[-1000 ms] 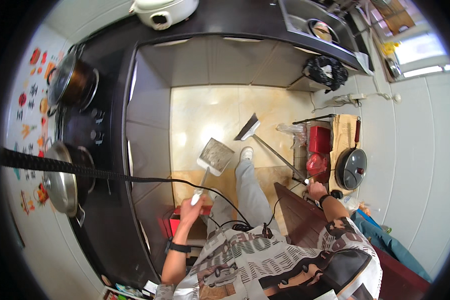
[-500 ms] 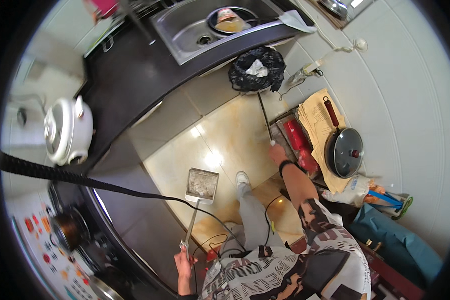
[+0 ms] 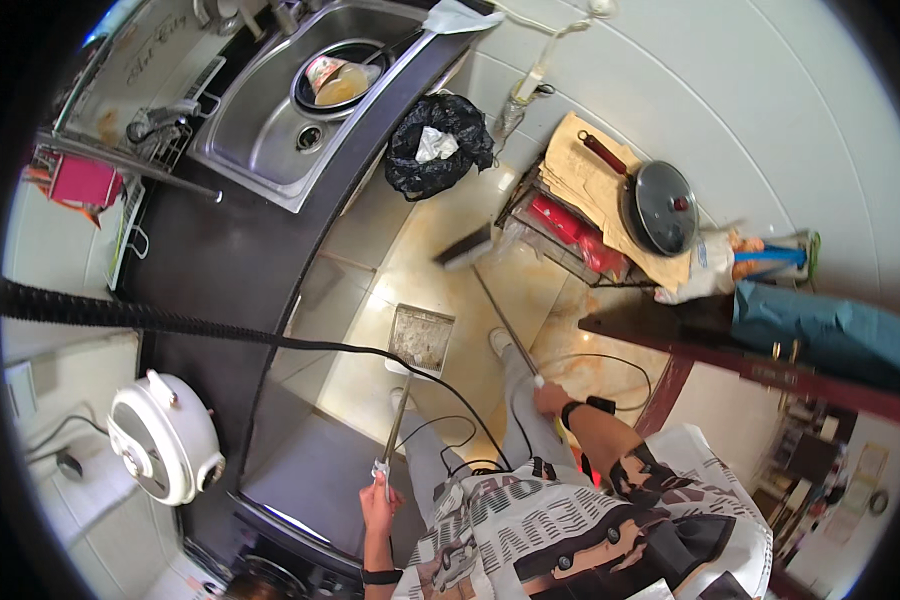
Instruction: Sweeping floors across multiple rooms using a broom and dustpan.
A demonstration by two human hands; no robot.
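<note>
My left hand [image 3: 380, 503] is closed round the handle end of a long-handled dustpan [image 3: 420, 338]. Its pan lies on the tiled floor ahead of my feet, with greyish dirt marks inside. My right hand [image 3: 551, 398] grips the upper end of a broom [image 3: 504, 325]. The dark bristled broom head [image 3: 465, 246] is over the floor, beyond the dustpan and a little to its right. I cannot tell whether the bristles touch the tiles. A gap separates the broom head from the pan.
A bin with a black bag [image 3: 438, 150] stands by the counter [image 3: 300, 235]. To the right, a low rack holds papers and a lidded frying pan [image 3: 662, 207]. A white rice cooker [image 3: 165, 437] sits at left. A black cable [image 3: 310, 345] crosses the view.
My view has turned and shifted. The broom head, out of sight before near the bin, now shows over the floor closer to the dustpan. My right hand has come nearer to my body.
</note>
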